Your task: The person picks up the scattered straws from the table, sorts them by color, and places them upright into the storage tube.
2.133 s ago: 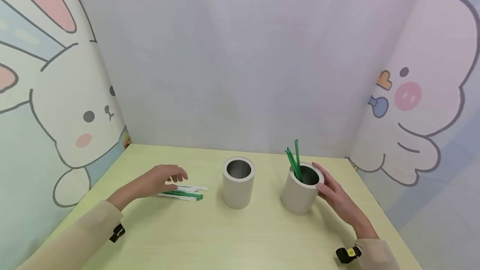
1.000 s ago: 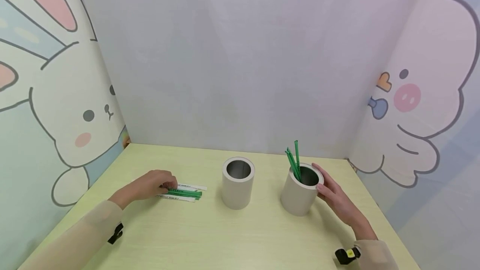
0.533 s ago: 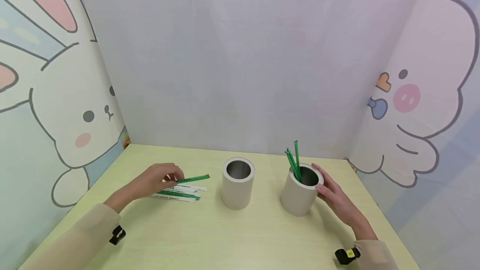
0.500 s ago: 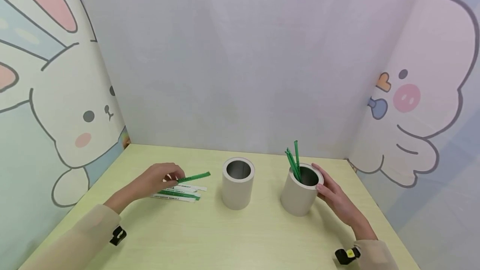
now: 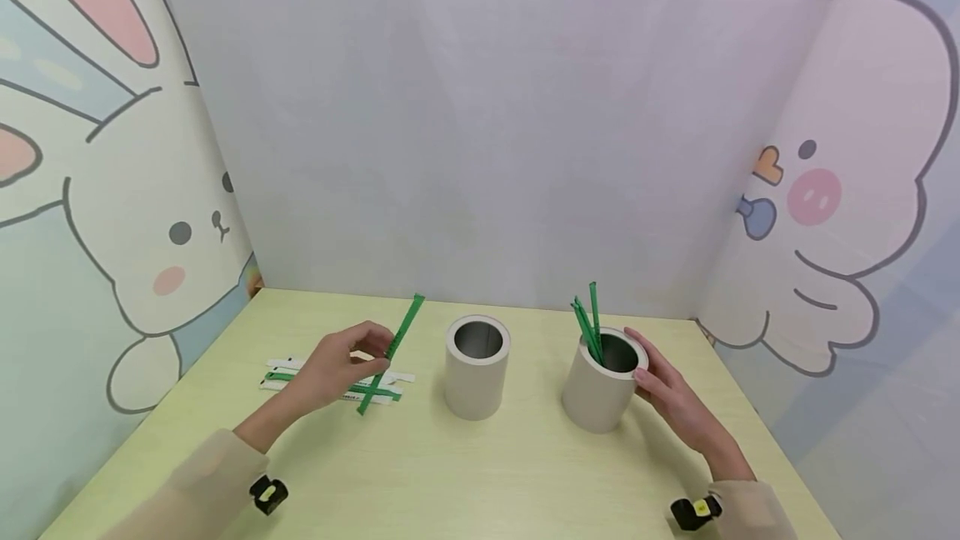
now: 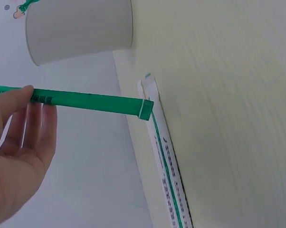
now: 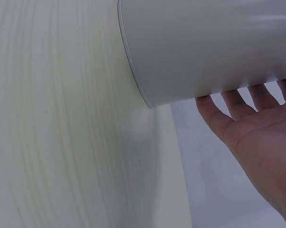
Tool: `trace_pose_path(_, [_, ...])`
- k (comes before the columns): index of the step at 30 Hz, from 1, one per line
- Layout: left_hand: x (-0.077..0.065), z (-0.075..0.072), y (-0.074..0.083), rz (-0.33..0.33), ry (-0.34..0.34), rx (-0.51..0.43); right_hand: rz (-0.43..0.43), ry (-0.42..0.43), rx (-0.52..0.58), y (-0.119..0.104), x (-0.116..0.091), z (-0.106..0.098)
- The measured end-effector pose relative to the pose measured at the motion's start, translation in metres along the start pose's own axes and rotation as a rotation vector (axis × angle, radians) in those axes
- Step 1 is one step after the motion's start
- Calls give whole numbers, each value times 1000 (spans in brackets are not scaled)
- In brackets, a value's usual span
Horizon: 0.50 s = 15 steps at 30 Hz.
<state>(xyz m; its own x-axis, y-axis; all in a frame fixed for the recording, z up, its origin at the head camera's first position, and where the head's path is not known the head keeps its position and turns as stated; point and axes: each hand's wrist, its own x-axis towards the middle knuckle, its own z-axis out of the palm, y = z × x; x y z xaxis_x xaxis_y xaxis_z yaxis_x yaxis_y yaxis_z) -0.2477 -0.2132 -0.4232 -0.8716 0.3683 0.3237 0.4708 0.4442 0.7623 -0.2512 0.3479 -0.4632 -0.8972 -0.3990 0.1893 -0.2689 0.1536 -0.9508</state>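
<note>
My left hand (image 5: 341, 365) pinches a slim green stick packet (image 5: 405, 330) between thumb and fingers. It is held slanted above the pile, and its flat end shows in the left wrist view. Beneath it lie white stick packets (image 6: 164, 161) with dark print, along with green ones (image 5: 281, 375). My right hand (image 5: 671, 394) holds the right side of a pale round canister (image 5: 596, 398), thumb near the rim and fingers toward the back. Several green stick packets (image 5: 587, 332) stand in that canister, leaning left. In the right wrist view the fingers (image 7: 214, 114) touch its wall; their tips are partly hidden.
A second pale canister (image 5: 474, 386) stands between the two hands, its dark inside visible from above. The pale yellow table (image 5: 450, 482) ends at a plain back cloth (image 5: 465, 148). Cartoon-printed side panels (image 5: 847, 215) flank it.
The left hand has reached down to the pile, picked up one green stick packet, lifted it and moved right. That packet has turned from nearly level to steeply slanted. The right hand has stayed put.
</note>
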Motion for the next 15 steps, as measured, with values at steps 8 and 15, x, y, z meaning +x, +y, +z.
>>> trace_pose_path(8, [3,27,28,-120,115,-174,-4,-1,1,1,-1,0])
trace_pose_path(15, [16,53,53,-139,170,-333,3,6,-7,1,-1,0])
